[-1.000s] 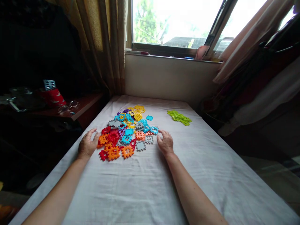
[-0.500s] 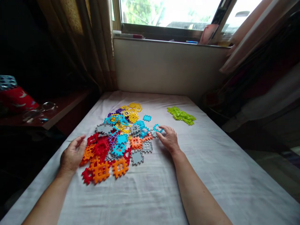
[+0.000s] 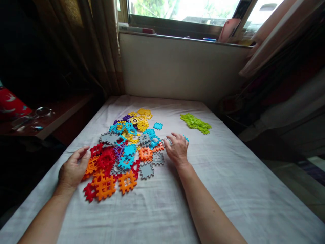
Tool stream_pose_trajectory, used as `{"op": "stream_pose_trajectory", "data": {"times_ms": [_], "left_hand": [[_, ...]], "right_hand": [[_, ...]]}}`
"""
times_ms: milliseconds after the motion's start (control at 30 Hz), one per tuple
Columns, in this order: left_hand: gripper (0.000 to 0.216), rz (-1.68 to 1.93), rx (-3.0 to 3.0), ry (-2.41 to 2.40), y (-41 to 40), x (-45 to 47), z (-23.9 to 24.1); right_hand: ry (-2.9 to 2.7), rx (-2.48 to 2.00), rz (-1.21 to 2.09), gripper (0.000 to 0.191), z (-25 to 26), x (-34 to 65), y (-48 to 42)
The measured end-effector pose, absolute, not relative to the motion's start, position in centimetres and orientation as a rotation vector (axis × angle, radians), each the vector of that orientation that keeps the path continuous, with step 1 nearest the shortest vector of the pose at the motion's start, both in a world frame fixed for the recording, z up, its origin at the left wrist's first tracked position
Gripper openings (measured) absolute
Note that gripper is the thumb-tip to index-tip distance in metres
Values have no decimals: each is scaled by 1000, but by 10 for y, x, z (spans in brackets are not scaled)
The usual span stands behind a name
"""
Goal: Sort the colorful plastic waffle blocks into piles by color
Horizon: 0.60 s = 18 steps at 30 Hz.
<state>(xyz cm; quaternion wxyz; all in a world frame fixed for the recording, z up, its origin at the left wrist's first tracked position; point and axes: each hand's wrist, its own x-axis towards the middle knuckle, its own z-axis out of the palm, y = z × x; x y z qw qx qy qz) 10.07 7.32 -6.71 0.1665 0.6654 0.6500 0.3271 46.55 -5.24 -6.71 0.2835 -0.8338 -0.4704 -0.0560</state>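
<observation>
A pile of toothed plastic building tiles lies on the cloth, in red, orange, blue, grey, purple and yellow. My left hand (image 3: 72, 171) rests at the pile's left edge, thumb apart from the fingers, beside an orange window tile (image 3: 92, 164) and red tiles (image 3: 106, 158). Nothing shows in it. On the pile's right side, my right hand (image 3: 178, 149) is open with fingers spread, its fingertips at a grey tile (image 3: 167, 142) that it partly covers. A blue tile (image 3: 187, 138) peeks out behind its right side. Nearby lie a grey window tile (image 3: 158, 158) and a plain grey tile (image 3: 146, 170).
A heap of lime-green tiles (image 3: 195, 123) lies apart at the back right. One blue tile (image 3: 157, 126) sits alone behind the pile. Eyeglasses (image 3: 43, 112) rest on a dark side table (image 3: 58, 117) at left. A wall with a window stands behind the bed-like surface.
The blue tile that was at my right fingertips now lies to the right of that hand. My right hand has shifted to the grey tile. My left hand stays by the pile.
</observation>
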Motion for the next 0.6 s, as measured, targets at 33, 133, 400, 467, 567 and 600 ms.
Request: {"op": "stream_pose_trajectory", "data": {"times_ms": [33,133,400,467,567,600], "left_hand": [[52,923,1900,1857,73,101,-67],[47,938,1941,1861,74,100,-68],[44,881,1911,1879,73,101,-68],[44,870,1885,1884,73,102,-67],[44,875,1869,1877,73,102,-67],[44,876,1869,1873,73,102,-67]], "right_hand": [[-1294,-2224,-157,30,-68,457,-49],[-1328,-2198,-159,26,-74,438,-44],[-1029,-2047,54,19,-59,467,-43],[-887,-2077,40,22,-55,492,-50],[-674,-2229,6,25,-54,526,-68],[-630,-2292,14,26,-54,534,-74]]}}
